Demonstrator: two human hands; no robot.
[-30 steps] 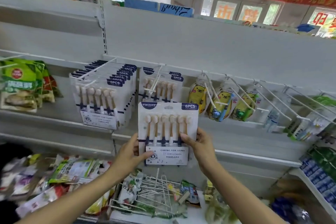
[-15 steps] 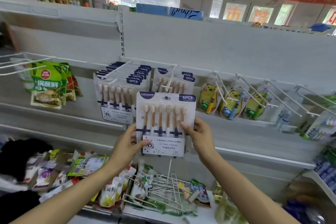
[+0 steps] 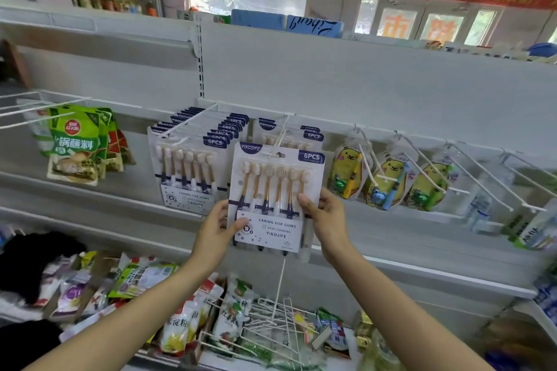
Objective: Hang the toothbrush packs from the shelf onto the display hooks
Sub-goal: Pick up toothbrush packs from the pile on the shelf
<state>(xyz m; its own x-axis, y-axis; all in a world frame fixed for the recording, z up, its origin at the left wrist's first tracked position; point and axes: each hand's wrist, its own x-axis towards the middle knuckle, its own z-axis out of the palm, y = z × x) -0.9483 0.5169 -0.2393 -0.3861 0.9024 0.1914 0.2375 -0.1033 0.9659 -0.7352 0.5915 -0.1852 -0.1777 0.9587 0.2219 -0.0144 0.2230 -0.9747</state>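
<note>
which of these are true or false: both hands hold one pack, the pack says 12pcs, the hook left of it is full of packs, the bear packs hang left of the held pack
1. Both hands hold one pack: true. The left hand and right hand grip the pack by its lower sides.
2. The pack says 12PCS: false. It says 6PCS.
3. The left hook is full of packs: true.
4. The bear packs hang left of the pack: false. They hang to its right.

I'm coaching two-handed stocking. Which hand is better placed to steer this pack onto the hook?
Probably right. The right hand grips the toothbrush pack higher up, nearer its hang hole and the hook; the left hand pinches the bottom corner.
</note>
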